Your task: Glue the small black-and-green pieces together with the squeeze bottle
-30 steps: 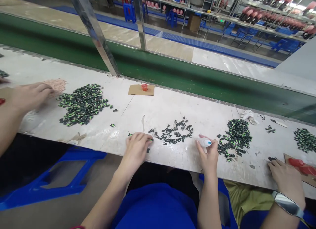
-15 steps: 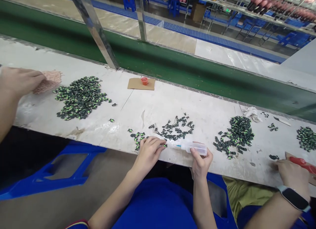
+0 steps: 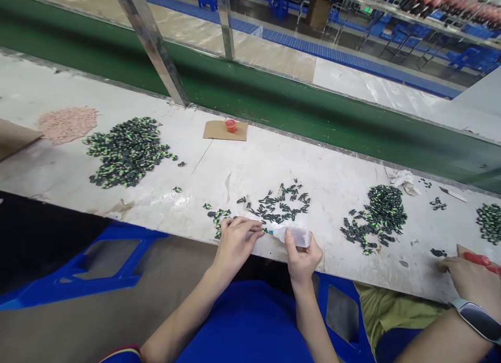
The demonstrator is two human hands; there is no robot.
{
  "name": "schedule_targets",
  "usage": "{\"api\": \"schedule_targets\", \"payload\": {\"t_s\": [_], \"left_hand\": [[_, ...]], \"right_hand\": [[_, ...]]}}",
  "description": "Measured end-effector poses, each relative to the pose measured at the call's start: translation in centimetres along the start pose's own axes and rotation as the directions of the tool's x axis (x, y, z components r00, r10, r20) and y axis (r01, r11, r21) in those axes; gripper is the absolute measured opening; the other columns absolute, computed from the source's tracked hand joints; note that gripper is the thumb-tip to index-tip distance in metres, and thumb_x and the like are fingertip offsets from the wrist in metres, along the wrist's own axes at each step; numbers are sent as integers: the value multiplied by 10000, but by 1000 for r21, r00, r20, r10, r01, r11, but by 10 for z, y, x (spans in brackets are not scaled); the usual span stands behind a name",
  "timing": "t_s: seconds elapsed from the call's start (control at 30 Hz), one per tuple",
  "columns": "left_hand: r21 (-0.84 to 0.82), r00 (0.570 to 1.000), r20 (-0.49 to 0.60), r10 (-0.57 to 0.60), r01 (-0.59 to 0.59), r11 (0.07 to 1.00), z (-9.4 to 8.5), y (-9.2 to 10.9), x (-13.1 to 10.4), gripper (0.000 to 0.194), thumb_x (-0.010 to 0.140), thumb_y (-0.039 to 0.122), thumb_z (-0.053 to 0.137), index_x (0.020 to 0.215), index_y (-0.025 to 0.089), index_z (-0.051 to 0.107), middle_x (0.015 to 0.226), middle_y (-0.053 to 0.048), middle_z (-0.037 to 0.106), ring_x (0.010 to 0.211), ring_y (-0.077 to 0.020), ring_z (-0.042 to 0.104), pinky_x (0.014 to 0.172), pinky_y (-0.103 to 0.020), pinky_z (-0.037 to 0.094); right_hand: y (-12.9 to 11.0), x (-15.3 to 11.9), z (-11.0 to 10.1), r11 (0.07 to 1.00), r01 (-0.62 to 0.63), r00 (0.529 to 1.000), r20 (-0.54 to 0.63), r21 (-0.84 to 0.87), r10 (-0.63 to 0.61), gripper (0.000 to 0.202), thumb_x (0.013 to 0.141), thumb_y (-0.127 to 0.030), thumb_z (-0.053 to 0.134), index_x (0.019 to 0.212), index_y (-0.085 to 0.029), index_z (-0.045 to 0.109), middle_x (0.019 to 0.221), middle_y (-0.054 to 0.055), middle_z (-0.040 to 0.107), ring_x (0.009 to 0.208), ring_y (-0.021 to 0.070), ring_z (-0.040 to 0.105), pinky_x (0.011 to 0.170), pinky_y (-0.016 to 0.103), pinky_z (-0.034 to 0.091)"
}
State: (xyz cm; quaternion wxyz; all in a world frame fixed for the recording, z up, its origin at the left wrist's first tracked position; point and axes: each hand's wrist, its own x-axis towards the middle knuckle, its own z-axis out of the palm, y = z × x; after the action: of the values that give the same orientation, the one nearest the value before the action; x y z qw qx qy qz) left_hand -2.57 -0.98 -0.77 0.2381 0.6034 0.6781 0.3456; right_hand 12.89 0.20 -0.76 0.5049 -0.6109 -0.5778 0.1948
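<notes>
In my right hand is a translucent squeeze bottle, lying nearly level with its thin blue tip pointing left. That tip is right at a small black-and-green piece pinched between the thumb and fingers of my left hand. The piece is tiny and partly covered by my fingertips. Beside my left hand lies a small cluster of black-and-green pieces. Just beyond both hands, loose black pieces are scattered on the white table.
Larger heaps of black-and-green pieces lie left and right. A pink pile sits far left. A red cup stands on cardboard at the back. At right, a co-worker's hand rests near red material.
My right hand has moved left with the squeeze bottle, bringing its tip to the piece in my left hand. At far left, another person's hand has left the pink pile.
</notes>
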Motion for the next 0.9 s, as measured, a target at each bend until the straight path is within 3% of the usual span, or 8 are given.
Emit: {"api": "schedule_targets", "payload": {"t_s": [0.23, 0.43, 0.7, 0.9], "left_hand": [[-18, 1000, 2, -10, 10, 1000, -1, 0, 2, 80, 767, 178, 670, 778, 255, 689, 808, 2, 759, 817, -213, 673, 896, -425, 349], [-37, 996, 78, -38, 41, 998, -6, 1, 6, 52, 751, 196, 694, 746, 246, 680, 776, 10, 757, 823, -220, 673, 917, -445, 332], [-28, 997, 69, -40, 42, 999, -5, 1, 6, 43, 754, 206, 690, 749, 249, 683, 783, 7, 757, 825, -218, 667, 927, -447, 329], [-13, 996, 72, -42, 43, 999, -6, 3, 6, 76, 751, 172, 685, 736, 247, 680, 781, 10, 750, 797, -216, 663, 924, -452, 319]], "right_hand": [[1, 2, 1, 1000, -17, 999, 31, -16, 18, 327, 783, -426, 664, 595, -174, 572, 483, -14, 568, 428, 115, 503, 441, 227, 413], [3, 1, 2, 996, -84, 996, 25, 29, 83, 327, 790, -423, 661, 607, -163, 590, 506, -8, 568, 459, 121, 502, 468, 240, 420], [1, 1, 1, 994, -97, 995, 44, 58, 95, 322, 771, -426, 677, 600, -165, 597, 503, -2, 589, 458, 131, 519, 461, 243, 422], [1, 4, 1, 973, -177, 983, 69, 150, 168, 301, 768, -421, 678, 628, -159, 630, 534, 2, 608, 497, 138, 535, 486, 248, 440]]}}
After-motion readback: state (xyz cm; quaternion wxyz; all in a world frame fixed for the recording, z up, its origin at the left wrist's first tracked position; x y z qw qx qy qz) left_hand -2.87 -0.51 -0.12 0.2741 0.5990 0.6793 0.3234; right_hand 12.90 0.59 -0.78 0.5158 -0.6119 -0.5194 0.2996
